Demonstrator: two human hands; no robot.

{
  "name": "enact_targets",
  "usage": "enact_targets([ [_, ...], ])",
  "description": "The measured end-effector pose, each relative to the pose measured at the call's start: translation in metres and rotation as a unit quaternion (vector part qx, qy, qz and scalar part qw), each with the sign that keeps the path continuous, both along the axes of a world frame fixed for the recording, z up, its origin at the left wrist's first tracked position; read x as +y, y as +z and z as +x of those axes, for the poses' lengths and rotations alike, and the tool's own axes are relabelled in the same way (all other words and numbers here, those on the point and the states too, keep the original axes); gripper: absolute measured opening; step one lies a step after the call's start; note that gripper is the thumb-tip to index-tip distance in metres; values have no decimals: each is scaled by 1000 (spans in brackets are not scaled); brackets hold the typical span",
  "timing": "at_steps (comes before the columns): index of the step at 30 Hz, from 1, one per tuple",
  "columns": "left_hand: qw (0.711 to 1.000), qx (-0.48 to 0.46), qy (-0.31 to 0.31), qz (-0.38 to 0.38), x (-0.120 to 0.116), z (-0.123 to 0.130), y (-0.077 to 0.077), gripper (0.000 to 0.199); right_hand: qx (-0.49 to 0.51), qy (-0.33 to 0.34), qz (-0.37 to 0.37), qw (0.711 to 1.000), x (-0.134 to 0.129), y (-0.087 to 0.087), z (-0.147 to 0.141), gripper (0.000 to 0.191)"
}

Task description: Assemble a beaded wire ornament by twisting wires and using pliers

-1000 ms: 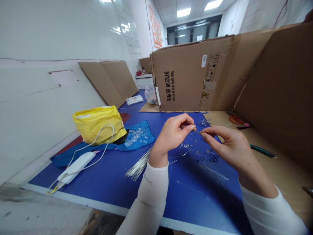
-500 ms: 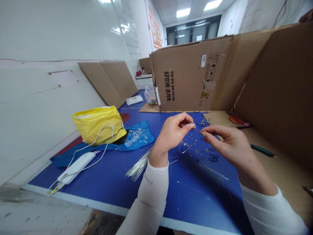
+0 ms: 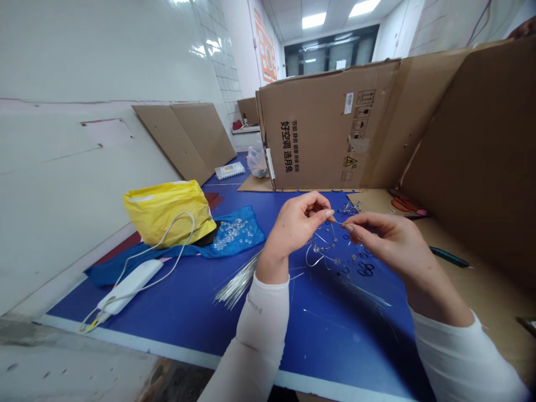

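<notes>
My left hand point(image 3: 299, 226) is closed in a pinch on a thin wire point(image 3: 339, 223) above the blue table point(image 3: 268, 329). On the wire's other side, my right hand point(image 3: 385, 237) pinches it too, the fingertips a short gap apart. Below the hands hang or lie clear beads point(image 3: 337, 261) with curved wires; which of them join the held wire I cannot tell. Several black rings point(image 3: 365, 270) lie under my right hand. A bundle of straight wires point(image 3: 238, 283) rests beside my left forearm, and another wire bundle point(image 3: 364, 293) lies between my arms.
Clear beads point(image 3: 234, 233) lie on blue cloth at the left, near a yellow bag point(image 3: 170, 215) and a white power strip point(image 3: 129, 287). A large cardboard box point(image 3: 326, 134) stands behind. Orange-handled scissors point(image 3: 404, 203) and a green-handled tool point(image 3: 449, 256) lie right.
Both hands keep their pinch, with my right hand shifted very slightly upward. Beneath them, the beads and curved wires have moved a little.
</notes>
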State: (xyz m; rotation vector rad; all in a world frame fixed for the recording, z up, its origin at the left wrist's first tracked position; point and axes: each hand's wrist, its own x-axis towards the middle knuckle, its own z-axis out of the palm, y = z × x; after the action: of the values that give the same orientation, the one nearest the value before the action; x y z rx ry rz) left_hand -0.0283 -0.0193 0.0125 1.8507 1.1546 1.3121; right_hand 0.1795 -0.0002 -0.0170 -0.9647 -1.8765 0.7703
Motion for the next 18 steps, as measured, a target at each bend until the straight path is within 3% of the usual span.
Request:
enact_targets([
  [18, 999, -29, -7, -23, 3, 0, -1, 6, 19, 20, -22, 999, 0, 4, -2, 26],
])
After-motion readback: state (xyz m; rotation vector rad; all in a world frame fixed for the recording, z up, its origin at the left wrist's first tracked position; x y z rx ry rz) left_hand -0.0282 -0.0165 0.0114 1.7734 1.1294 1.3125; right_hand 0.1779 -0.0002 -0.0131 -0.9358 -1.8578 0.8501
